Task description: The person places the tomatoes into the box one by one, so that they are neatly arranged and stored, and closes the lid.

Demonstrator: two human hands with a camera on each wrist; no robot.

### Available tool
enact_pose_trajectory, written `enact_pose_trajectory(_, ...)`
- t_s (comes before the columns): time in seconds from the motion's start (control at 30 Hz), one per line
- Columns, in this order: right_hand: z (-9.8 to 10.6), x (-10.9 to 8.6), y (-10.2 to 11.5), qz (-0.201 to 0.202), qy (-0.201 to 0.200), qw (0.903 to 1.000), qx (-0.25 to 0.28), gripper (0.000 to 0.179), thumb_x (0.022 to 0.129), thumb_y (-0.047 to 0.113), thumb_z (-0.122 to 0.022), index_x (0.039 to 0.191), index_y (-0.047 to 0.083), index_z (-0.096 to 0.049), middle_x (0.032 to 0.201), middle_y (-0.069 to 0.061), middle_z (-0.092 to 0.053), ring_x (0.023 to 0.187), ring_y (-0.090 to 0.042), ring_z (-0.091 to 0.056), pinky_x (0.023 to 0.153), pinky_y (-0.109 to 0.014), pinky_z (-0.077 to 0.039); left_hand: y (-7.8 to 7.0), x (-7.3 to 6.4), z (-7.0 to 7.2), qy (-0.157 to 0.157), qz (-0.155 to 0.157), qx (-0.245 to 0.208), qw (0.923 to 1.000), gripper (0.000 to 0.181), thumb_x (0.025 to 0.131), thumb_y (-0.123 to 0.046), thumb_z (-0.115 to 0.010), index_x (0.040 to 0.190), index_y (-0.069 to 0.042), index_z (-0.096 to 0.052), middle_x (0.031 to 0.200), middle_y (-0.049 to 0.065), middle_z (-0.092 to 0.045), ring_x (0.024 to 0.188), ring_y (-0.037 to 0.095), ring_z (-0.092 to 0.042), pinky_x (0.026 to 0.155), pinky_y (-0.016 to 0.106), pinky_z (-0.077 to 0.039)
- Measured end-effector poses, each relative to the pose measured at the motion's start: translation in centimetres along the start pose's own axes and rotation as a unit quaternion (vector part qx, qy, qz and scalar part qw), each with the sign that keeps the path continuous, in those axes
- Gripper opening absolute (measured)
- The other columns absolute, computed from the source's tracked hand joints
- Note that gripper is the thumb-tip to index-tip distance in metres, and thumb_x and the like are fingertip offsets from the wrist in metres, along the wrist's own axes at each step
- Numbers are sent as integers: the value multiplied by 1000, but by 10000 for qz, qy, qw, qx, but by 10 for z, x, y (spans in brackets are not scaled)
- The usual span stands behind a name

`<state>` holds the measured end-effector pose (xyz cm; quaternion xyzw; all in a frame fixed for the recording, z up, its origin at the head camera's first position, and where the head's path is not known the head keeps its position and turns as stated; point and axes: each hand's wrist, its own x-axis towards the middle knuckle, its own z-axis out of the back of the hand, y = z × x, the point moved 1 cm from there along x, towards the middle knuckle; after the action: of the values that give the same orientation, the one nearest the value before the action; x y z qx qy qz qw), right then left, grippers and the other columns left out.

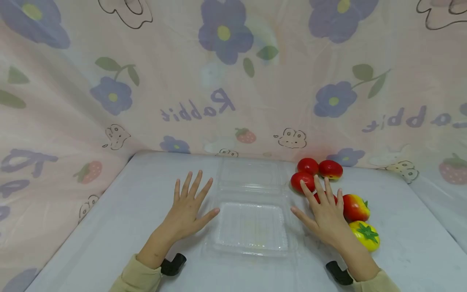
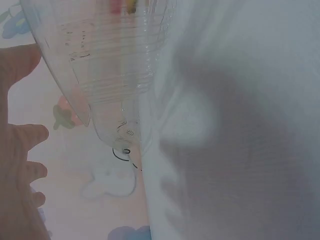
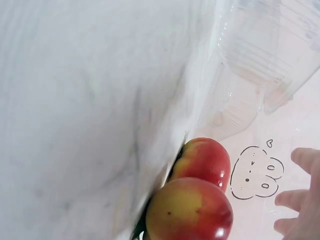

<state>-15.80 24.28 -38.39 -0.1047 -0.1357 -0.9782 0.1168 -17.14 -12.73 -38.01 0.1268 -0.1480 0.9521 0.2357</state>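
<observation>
A clear plastic clamshell box [image 1: 251, 227] lies with its lid folded back on the white table, between the two hands. To its left, my left hand [image 1: 187, 213] hovers with fingers spread and holds nothing. My right hand [image 1: 326, 217] is on the other side, fingers also spread and nothing in them, over a partly hidden red tomato [image 1: 321, 197]. Close by it are a red-and-yellow tomato [image 1: 355, 207] and a yellow tomato [image 1: 366, 235] with a green star-shaped top. Farther back sit several red tomatoes [image 1: 307, 166]. In the right wrist view, two red-and-yellow tomatoes [image 3: 190, 210] show near the fingers.
A pink curtain [image 1: 182, 81] printed with flowers and rabbits hangs behind and beside the table [image 1: 120, 219]. Black bands with small stubs [image 1: 174, 264] sit at both wrists, below beige sleeves [image 1: 138, 275].
</observation>
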Motion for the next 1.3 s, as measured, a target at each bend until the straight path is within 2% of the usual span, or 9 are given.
enact_pose_trajectory(0.13,0,-1,-1,26,17,10000,21,85,87,50,-61,154,18,-20,160,-21,-1,145,-41,12,108,-66,19,-1,-1,-1,47,-23,-145,9999,82,90,-57,-52,154,-17,-20,162,13,0,148,34,12,114,62,9)
enact_pose_trajectory(0.33,1,-2,-3,18,-10,10000,37,83,88,51,-60,154,18,-22,160,-21,-3,146,-42,10,109,-69,14,-3,-6,1,183,-212,-280,9992,85,90,-57,-54,154,-14,-20,162,12,0,148,35,8,115,61,9)
enact_pose_trajectory(0.47,0,-4,-4,-12,-24,10000,72,82,88,53,-59,153,15,-26,159,-23,-7,145,-43,8,110,-69,12,-5,-11,3,397,-309,-336,9982,87,89,-60,-53,154,-14,-19,162,10,-2,149,33,6,115,62,6)
enact_pose_trajectory(0.63,3,-7,-8,-132,-34,9999,60,84,86,49,-63,152,13,-26,158,-26,-9,145,-44,7,109,-68,14,-8,-15,3,680,-406,-601,9950,95,84,-68,-55,155,-17,-17,162,6,-2,149,29,4,116,58,9)
enact_pose_trajectory(1.0,9,-14,-16,-215,-82,9996,142,81,86,47,-65,150,11,-31,155,-30,-14,144,-46,4,109,-70,11,-9,-21,1,737,-764,-807,9911,113,70,-80,-58,155,-17,-17,162,4,-6,149,29,-2,116,61,1)
enact_pose_trajectory(1.3,11,-21,-25,-202,-71,9997,83,83,83,45,-68,149,10,-31,153,-31,-15,143,-48,2,111,-67,10,-8,-26,0,887,-735,-1004,9883,120,65,-81,-62,155,-17,-16,162,7,-7,149,31,-4,115,62,0)
